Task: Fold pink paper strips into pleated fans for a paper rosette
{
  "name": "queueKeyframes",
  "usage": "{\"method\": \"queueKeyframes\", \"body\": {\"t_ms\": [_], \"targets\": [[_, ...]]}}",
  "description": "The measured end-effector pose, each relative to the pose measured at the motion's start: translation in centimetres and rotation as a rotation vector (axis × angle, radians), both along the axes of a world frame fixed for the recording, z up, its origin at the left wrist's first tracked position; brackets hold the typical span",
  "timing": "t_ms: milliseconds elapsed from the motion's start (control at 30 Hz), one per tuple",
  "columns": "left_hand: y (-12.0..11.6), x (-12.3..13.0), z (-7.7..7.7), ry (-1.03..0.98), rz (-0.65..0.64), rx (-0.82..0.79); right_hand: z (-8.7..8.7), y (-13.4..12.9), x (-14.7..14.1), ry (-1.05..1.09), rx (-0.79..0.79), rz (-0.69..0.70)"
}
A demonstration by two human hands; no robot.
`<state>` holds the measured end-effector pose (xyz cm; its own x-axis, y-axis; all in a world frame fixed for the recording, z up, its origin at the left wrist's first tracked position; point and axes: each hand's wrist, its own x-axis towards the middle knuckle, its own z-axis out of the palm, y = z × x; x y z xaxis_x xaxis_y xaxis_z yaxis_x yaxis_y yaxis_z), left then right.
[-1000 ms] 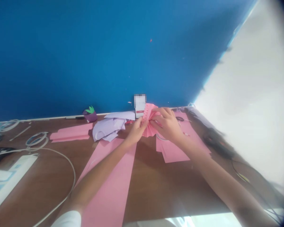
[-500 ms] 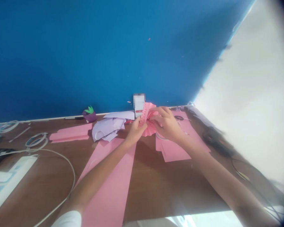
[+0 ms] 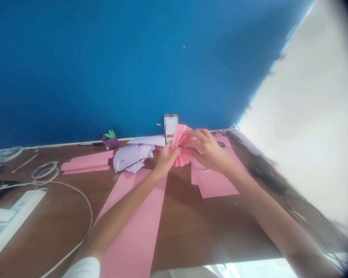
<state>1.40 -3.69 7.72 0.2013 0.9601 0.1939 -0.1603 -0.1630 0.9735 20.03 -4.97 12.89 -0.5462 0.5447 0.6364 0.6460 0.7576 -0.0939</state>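
Note:
A pleated pink paper fan (image 3: 183, 133), with a row of small cut-outs along one strip, is held up above the table. My left hand (image 3: 166, 160) pinches its lower left side, thumb on the front. Over its right side, my right hand (image 3: 207, 150) has its fingers bent onto the folds, and the fingertips are partly hidden among them. Behind the fan a phone (image 3: 170, 127) leans upright against the blue wall. Pink paper sheets (image 3: 214, 185) lie under my right hand, with a tape roll (image 3: 198, 166) partly covered by it.
A long pink sheet (image 3: 136, 224) runs beneath my left forearm. Crumpled lilac paper (image 3: 132, 156), folded pink paper (image 3: 87, 162) and a purple paper pot with green leaves (image 3: 110, 139) lie left. A white power strip (image 3: 16, 220) and looping cable (image 3: 89, 208) occupy the near left.
The fan's folds are spread slightly wider. My right hand has shifted a little to the right, while my left hand keeps its hold.

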Motion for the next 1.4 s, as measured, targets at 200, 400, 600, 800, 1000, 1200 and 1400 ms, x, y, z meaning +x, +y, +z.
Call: {"method": "queueKeyframes", "body": {"t_ms": [200, 400, 600, 800, 1000, 1200, 1400], "targets": [[-0.1, 0.1, 0.1, -0.035, -0.009, -0.029, 0.2, 0.1, 0.2, -0.015, -0.006, 0.001], [-0.2, 0.1, 0.0, 0.018, 0.046, -0.036, -0.2, 0.1, -0.1, -0.015, -0.004, 0.036], [0.0, 0.1, 0.0, -0.007, 0.076, -0.058, -0.2, -0.1, -0.3, -0.092, -0.004, 0.029], [0.0, 0.1, 0.1, -0.003, 0.075, -0.066, -0.6, 0.2, -0.4, -0.102, 0.045, 0.038], [-0.1, 0.0, -0.1, -0.016, 0.03, -0.033, -0.6, 0.2, -0.3, -0.06, 0.028, 0.061], [-0.1, -0.1, 0.0, -0.004, 0.002, -0.03, -0.1, 0.1, -0.1, -0.058, -0.027, 0.086], [-0.1, 0.0, -0.2, -0.015, 0.01, -0.037, -0.4, 0.2, -0.1, -0.05, -0.045, 0.079]]}}
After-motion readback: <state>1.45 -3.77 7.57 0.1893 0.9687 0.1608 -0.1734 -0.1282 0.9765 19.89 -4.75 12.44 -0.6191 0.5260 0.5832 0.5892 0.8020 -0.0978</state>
